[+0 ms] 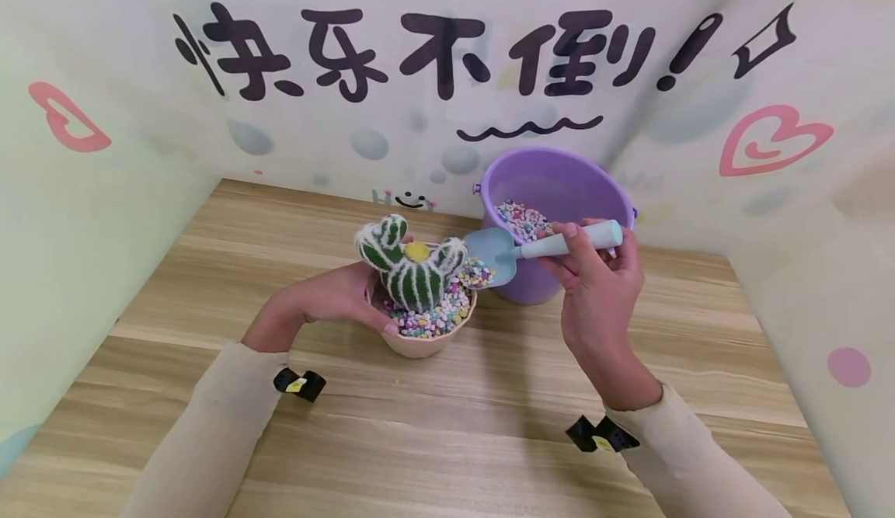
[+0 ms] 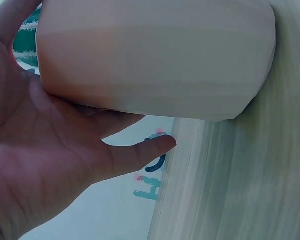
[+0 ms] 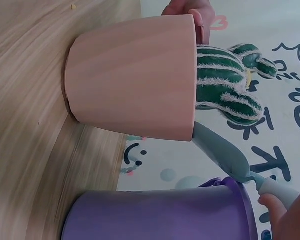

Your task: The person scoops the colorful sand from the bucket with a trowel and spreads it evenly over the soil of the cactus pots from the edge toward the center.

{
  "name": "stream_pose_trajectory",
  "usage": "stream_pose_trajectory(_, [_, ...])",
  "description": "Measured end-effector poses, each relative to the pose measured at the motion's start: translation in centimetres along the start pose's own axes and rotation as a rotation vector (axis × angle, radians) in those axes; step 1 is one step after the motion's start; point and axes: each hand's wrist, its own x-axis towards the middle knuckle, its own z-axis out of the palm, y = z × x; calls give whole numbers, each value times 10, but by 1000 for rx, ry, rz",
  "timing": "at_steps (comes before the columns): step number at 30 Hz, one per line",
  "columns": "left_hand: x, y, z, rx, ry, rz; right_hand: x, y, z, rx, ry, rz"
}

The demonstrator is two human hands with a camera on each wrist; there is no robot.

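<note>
Only head view: pebbles (image 1: 477, 272) on shovel (image 1: 499, 248)

Head view is lit pretty brightly and evenly, with soft shadows thrown across the table (image 1: 391, 448) in front of the bucket (image 1: 527, 289), and a faint sheen picked up lower down. Both wrist views are rendered dimmer, the left one tinted cool, its pot (image 2: 160, 60) shaded from warm orange to grey. Fine texture's softened there too.
</note>
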Motion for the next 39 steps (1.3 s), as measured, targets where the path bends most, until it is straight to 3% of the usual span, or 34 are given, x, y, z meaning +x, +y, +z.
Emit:
stream_pose_trajectory(11, [-2, -3, 3, 11, 36, 20, 2, 0, 2, -42, -29, -9])
stream_pose_trajectory(18, [-14, -4, 15, 104, 152, -32, 3, -1, 3, -39, -54, -3])
stream_pose_trajectory(24, [-14, -4, 32, 182, 267, 35, 3, -1, 4, 11, -67, 9])
stream_pose_trajectory(28, [-10, -2, 38, 198, 309, 62, 4, -2, 4, -2, -73, 4])
stream_pose_trajectory(39, [-5, -3, 32, 199, 277, 49, 4, -2, 5, -7, -93, 4])
